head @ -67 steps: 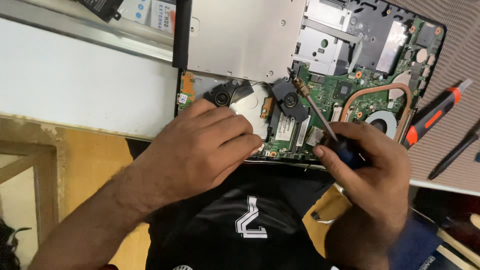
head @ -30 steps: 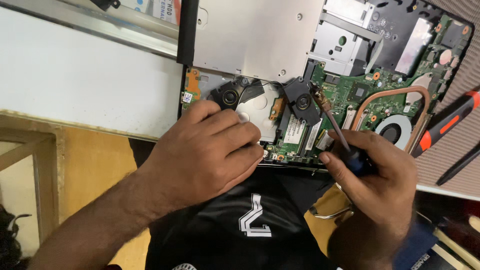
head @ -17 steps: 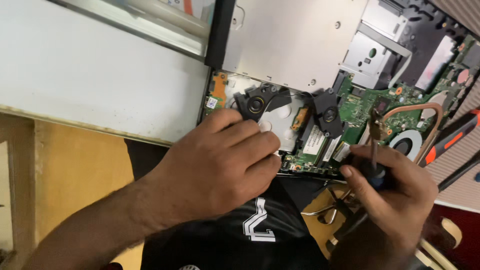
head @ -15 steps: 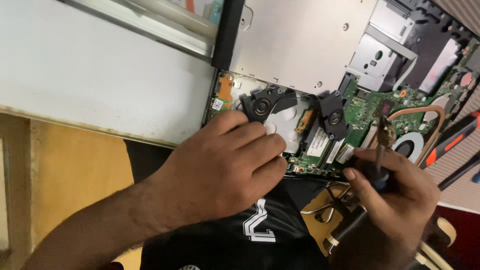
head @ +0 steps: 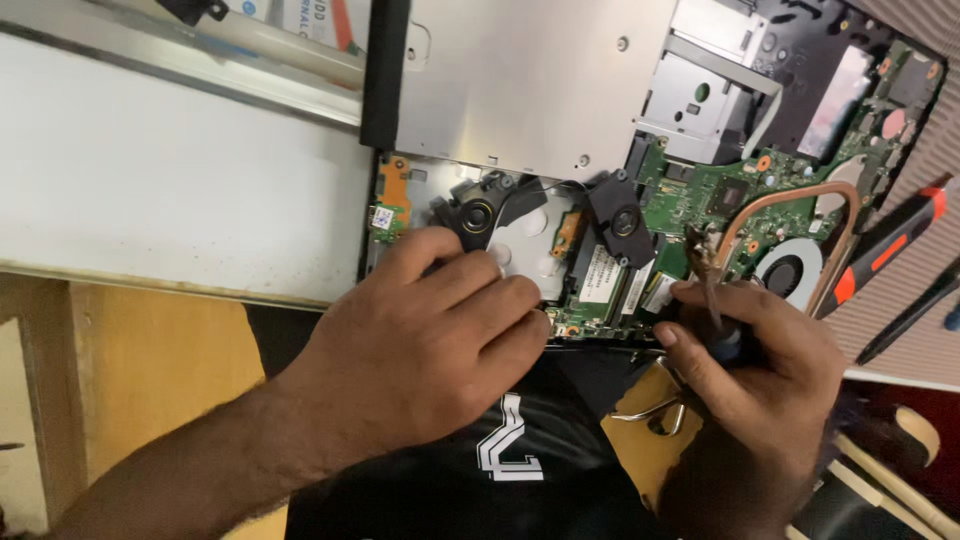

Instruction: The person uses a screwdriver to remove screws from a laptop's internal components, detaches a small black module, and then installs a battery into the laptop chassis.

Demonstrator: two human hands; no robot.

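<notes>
An opened laptop (head: 520,90) lies on the white table with its green circuit board (head: 740,195), copper heat pipe (head: 790,195), fan (head: 785,272) and two black speakers (head: 480,210) exposed. My left hand (head: 430,340) rests palm down on the laptop's near edge, fingers spread over the white area by the left speaker. My right hand (head: 750,370) grips a screwdriver (head: 712,300) whose shaft points up at the board near the heat pipe.
A red and black screwdriver (head: 885,255) and a thin dark tool (head: 910,315) lie on the striped mat to the right. Boxes sit along the table's far edge (head: 290,20). A wooden surface (head: 150,380) shows below the table at left.
The view has shifted, so the laptop sits differently in frame. My right hand has drawn the screwdriver more upright over the board near the heat pipe. My left hand stays pressed on the laptop's edge.
</notes>
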